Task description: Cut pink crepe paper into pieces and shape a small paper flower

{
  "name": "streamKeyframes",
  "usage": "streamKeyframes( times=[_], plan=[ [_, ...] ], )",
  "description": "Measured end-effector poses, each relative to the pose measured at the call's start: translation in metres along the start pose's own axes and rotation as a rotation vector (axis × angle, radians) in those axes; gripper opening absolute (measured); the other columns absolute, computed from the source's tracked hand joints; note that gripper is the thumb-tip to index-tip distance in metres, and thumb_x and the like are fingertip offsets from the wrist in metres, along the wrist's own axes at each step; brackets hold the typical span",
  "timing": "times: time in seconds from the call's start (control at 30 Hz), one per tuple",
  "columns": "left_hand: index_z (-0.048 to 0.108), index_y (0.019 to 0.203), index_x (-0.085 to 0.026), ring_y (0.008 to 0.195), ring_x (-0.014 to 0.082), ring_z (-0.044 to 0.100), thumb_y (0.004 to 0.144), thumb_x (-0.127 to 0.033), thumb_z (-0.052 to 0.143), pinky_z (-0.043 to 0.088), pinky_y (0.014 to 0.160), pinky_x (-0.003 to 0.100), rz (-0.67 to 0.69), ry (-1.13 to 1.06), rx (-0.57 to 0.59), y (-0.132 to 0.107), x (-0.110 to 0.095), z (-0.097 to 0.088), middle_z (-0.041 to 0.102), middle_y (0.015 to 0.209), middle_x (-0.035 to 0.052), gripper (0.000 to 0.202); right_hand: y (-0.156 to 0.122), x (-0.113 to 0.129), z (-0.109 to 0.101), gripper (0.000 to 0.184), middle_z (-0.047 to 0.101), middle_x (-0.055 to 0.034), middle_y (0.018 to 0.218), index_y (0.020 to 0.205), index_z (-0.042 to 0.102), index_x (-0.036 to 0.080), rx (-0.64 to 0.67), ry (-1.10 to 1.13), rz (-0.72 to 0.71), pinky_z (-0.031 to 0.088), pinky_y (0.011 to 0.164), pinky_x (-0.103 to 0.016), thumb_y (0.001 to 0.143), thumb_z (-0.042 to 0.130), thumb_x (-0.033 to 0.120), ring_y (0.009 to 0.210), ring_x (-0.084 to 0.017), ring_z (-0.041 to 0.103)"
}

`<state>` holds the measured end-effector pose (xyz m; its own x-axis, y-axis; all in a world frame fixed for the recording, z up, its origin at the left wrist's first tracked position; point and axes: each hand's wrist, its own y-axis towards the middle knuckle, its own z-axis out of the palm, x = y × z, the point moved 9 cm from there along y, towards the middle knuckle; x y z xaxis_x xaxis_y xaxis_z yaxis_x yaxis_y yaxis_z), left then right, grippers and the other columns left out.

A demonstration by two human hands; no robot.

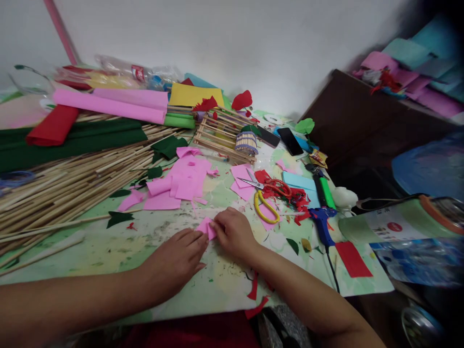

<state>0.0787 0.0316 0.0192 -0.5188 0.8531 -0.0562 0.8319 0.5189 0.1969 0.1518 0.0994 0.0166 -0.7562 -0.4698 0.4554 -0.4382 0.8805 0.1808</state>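
Observation:
A small folded piece of pink paper (205,225) is held between both hands, just above or on the green patterned tablecloth (152,256). My left hand (177,256) grips its left and lower edge, fingers pressed together. On the other side, my right hand (232,232) pinches the paper between thumb and fingers. Beyond the hands lies a pile of cut pink sheets (186,179). Scissors with orange and yellow handles (266,205) rest open to the right of my right hand, among red scraps (299,198).
Bundled wooden sticks (83,169) fill the left side under rolled pink paper (108,104) and dark green paper (90,137). A stick-built frame (217,137) stands at the back. A blue glue gun (322,224), phone (290,141) and large green bottle (384,222) lie right.

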Motion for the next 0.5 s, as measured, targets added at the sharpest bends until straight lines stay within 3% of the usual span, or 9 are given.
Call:
streamKeyframes(
  times=[0.2,0.33,0.5],
  plan=[
    [0.056,0.112,-0.014,0.101,0.0246,0.055,0.087,-0.024,0.047,0.041,0.090,0.041,-0.086,-0.258,-0.064,0.001,0.022,-0.009,0.063,0.108,0.0120,0.028,0.000,0.005,-0.020,0.021,0.052,0.0002,0.063,0.067,0.053,0.019,-0.162,0.373,-0.133,0.036,0.068,-0.026,0.086,0.049,0.026,0.069,-0.014,0.046],
    [0.057,0.098,-0.017,0.090,0.0203,0.056,0.085,-0.034,0.052,0.045,0.080,0.035,-0.333,-0.547,-0.098,0.010,0.054,-0.011,0.063,0.096,0.0073,0.023,0.000,-0.007,-0.028,0.022,0.052,0.0011,0.064,0.068,0.054,0.019,-0.295,0.613,0.023,0.038,0.064,-0.025,0.085,0.050,0.032,0.063,-0.012,0.048],
    [0.057,0.068,-0.016,0.064,0.0136,0.049,0.082,-0.041,0.052,0.039,0.060,0.026,-0.523,-0.845,-0.037,0.018,0.066,0.000,0.053,0.064,-0.0015,0.028,0.001,-0.010,-0.018,0.022,0.050,0.0028,0.060,0.068,0.054,0.018,-0.243,0.832,0.145,0.036,0.057,-0.022,0.080,0.053,0.037,0.058,-0.010,0.045]
  ],
)
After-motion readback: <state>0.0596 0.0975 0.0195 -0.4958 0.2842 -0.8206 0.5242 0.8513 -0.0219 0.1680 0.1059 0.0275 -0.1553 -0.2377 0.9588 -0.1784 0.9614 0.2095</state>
